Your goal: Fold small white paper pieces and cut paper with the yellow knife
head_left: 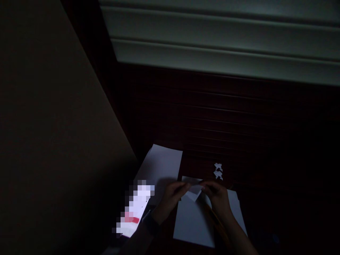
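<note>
The scene is very dark. My left hand and my right hand meet over a small folded piece of white paper, each pinching one side of it. They hold it just above a larger white sheet lying on the dark table. Two tiny folded white paper figures sit on the table just beyond my right hand.
Another white sheet lies at the back left of the hands. A bright, blurred-out rectangle with a red strip lies left of my left wrist. A plain wall stands at left, dark wood slats and pale moulding behind.
</note>
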Tool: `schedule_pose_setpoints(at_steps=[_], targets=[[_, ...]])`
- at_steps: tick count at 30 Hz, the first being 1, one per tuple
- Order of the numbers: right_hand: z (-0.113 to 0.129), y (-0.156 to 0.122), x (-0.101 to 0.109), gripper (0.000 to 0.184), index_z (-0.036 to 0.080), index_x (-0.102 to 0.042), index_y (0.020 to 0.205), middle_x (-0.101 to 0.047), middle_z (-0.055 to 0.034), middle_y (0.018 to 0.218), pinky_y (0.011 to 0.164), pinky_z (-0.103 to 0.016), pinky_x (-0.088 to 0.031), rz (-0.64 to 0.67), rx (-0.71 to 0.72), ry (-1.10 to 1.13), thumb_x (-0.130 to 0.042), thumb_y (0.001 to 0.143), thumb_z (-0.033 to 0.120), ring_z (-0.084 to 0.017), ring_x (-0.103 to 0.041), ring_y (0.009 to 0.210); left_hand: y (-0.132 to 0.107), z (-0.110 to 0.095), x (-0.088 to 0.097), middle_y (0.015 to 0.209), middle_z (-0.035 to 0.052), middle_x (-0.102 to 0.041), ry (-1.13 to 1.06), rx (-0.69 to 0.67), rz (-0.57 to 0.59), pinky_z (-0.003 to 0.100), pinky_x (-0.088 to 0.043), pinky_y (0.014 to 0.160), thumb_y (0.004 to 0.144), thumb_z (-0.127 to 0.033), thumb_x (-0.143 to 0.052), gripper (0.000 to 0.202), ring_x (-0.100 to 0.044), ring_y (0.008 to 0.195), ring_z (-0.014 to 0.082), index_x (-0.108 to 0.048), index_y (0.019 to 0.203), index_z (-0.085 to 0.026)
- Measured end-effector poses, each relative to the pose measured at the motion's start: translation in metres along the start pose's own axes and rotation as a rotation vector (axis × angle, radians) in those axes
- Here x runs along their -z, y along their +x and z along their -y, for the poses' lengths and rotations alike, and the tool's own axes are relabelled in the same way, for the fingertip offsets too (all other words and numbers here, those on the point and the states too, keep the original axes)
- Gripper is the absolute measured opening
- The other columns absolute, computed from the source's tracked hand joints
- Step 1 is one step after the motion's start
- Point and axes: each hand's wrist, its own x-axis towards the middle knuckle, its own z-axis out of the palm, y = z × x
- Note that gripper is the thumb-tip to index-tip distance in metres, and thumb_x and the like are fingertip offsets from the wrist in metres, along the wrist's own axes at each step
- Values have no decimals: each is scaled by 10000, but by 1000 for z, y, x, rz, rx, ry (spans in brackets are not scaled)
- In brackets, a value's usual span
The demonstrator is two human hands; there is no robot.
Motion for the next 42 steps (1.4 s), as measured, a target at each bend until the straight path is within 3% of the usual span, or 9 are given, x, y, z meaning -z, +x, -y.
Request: schedule_pose_setpoints(at_steps=[3, 6, 9, 13, 17, 20, 25, 30, 42], targets=[[4, -1, -1, 84, 209, -680, 664, -674, -61, 909, 815, -354, -429, 21, 95, 6, -613, 708, 185, -234, -603, 891, 4, 3, 0, 783, 48, -673, 28, -1, 23, 222, -396, 551, 719, -365, -661, 359, -567, 649, 145, -672, 1016, -162], [4, -1, -2, 116, 205, -649, 626, -649, -59, 983, 828, -345, -420, 15, 132, -15, -588, 709, 153, -227, -587, 932, 6, 8, 0, 784, 55, -685, 59, -1, 62, 236, -411, 593, 739, -366, -637, 280, -579, 672, 153, -711, 901, -150], [1, -1, -5, 44, 206, -606, 707, -642, -54, 963, 780, -324, -439, -40, 100, 11, -610, 694, 164, -215, -587, 893, 7, 11, 0, 739, 46, -685, 89, -22, 75, 242, -417, 603, 770, -369, -597, 262, -585, 673, 160, -721, 821, -144], [-3, -5, -9, 139, 201, -568, 824, -636, -34, 821, 686, -285, -452, -154, 30, -21, -620, 748, 305, -193, -584, 771, 8, 11, 0, 778, 51, -687, 89, -47, -18, 246, -432, 605, 787, -388, -569, 289, -601, 707, 177, -705, 865, -145], [-3, -11, -11, 240, 190, -625, 881, -660, -48, 848, 684, -277, -435, -48, 0, -180, -504, 844, 393, -197, -595, 775, 9, 14, 0, 790, 59, -682, 81, -61, -65, 239, -433, 589, 786, -398, -571, 306, -596, 697, 172, -691, 890, -136], [-4, -12, -15, 240, 189, -643, 840, -665, -40, 806, 651, -268, -427, -1, 19, -232, -542, 822, 407, -198, -601, 737, 8, 16, -1, 769, 53, -677, 97, -58, -74, 230, -425, 570, 774, -406, -584, 313, -585, 673, 162, -691, 884, -133], [-7, -10, -17, 214, 195, -652, 787, -668, -28, 792, 658, -265, -424, 31, 43, -241, -570, 810, 391, -193, -605, 734, 7, 16, -2, 755, 45, -671, 138, -11, -46, 231, -417, 558, 785, -430, -553, 335, -580, 656, 159, -694, 848, -132], [-4, -10, -17, 238, 198, -671, 825, -682, -26, 756, 623, -268, -437, 95, 12, -205, -546, 823, 401, -201, -613, 703, 8, 14, 0, 693, 38, -649, 236, -90, -39, 228, -400, 552, 802, -419, -526, 340, -565, 641, 157, -692, 782, -124], [3, -13, -18, 255, 203, -685, 895, -706, -55, 852, 687, -293, -460, 48, 18, -209, -542, 824, 402, -222, -638, 775, 8, 20, -3, 754, 63, -686, 120, -22, 2, 241, -436, 554, 759, -354, -592, 260, -610, 659, 173, -685, 846, -127]])
